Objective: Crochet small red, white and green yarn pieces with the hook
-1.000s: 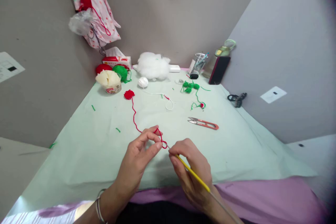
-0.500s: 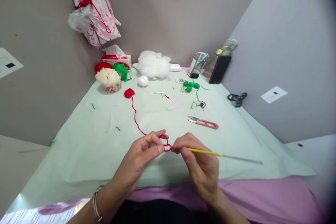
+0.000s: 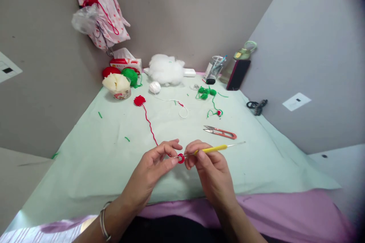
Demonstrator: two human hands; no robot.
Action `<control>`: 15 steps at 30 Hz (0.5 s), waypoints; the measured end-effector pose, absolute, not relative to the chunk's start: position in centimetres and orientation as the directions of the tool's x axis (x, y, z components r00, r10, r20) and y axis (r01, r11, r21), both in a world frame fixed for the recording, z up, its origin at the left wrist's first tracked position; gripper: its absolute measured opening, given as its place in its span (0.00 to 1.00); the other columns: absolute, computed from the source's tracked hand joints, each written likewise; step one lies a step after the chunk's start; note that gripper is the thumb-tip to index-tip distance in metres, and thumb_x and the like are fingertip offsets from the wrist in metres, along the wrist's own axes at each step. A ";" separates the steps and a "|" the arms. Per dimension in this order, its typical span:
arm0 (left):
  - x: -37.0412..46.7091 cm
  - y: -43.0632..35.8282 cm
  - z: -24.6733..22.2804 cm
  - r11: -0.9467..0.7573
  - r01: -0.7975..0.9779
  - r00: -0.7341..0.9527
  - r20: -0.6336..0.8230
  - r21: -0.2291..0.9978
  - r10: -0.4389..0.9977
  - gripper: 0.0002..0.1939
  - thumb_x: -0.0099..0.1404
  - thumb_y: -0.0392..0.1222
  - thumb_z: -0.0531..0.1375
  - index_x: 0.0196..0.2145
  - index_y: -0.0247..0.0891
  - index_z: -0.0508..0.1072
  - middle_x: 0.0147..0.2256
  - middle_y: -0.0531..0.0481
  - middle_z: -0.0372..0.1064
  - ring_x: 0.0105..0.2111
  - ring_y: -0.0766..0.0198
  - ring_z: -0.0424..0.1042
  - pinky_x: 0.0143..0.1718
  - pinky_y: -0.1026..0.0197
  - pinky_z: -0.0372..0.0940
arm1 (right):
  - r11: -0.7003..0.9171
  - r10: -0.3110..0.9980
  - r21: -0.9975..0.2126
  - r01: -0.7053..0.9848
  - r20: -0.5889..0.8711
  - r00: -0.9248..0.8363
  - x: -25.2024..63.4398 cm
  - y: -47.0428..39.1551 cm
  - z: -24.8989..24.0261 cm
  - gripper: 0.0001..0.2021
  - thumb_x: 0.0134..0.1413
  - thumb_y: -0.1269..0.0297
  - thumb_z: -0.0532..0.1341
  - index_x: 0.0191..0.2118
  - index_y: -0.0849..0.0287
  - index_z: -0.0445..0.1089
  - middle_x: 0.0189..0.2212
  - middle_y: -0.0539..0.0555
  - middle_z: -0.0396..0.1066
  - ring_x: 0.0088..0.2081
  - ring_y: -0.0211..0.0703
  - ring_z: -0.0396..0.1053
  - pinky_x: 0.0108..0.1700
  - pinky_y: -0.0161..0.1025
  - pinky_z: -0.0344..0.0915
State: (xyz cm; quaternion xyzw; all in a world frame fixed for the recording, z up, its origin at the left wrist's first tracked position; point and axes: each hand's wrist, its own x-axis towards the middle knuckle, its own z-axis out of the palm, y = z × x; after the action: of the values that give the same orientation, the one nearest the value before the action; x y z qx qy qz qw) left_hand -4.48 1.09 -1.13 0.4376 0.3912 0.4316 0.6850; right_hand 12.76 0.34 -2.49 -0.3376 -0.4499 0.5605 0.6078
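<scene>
Between thumb and finger, my left hand (image 3: pixel 155 167) pinches a small loop of red yarn (image 3: pixel 181 158). My right hand (image 3: pixel 212 171) grips a crochet hook (image 3: pixel 215 149) with a yellow handle and thin metal ends. The hook's left end reaches into the red loop at my left fingertips; its other end points up to the right. From my left hand a red strand (image 3: pixel 149 123) runs away to a small red yarn ball (image 3: pixel 139 101) on the table. Thread snips (image 3: pixel 220 132) with orange handles lie beyond my right hand.
White stuffing (image 3: pixel 166 70) sits at the back, with a white yarn ball (image 3: pixel 154 87) before it. Green crocheted pieces (image 3: pixel 207 92) lie at right, near a phone (image 3: pixel 238 75) and a plastic cup (image 3: pixel 216 69). A paper-lined tub (image 3: pixel 117 85) stands at left.
The hook has turned, its free end rising and drawing in toward my right hand. The red loop at my left fingertips is smaller, with the hook now in it.
</scene>
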 end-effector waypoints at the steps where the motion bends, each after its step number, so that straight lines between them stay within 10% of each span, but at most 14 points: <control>1: -4.4 1.1 -1.2 0.225 -0.231 0.319 -0.145 0.947 0.937 0.08 0.66 0.46 0.69 0.30 0.45 0.77 0.53 0.47 0.78 0.72 0.48 0.55 0.69 0.46 0.49 | 0.146 0.983 -0.912 -0.383 0.177 -0.046 12.7 0.3 -2.5 0.10 0.67 0.56 0.66 0.39 0.52 0.83 0.36 0.52 0.76 0.30 0.35 0.69 0.37 0.37 0.67; 15: -4.5 1.3 -2.3 -0.190 0.117 0.240 0.158 0.975 0.958 0.04 0.65 0.41 0.69 0.31 0.46 0.83 0.52 0.43 0.77 0.68 0.44 0.61 0.67 0.40 0.57 | -0.031 0.999 -0.828 -0.560 -0.008 -0.043 12.3 1.0 -1.6 0.10 0.59 0.54 0.72 0.35 0.55 0.83 0.32 0.52 0.77 0.25 0.32 0.66 0.31 0.33 0.68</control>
State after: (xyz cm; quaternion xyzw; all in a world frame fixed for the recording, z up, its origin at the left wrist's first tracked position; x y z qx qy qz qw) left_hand -4.54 1.33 -2.26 0.6301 0.4262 0.4451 0.4724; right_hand 12.34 1.02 -1.62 -0.3268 -0.3360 0.6393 0.6096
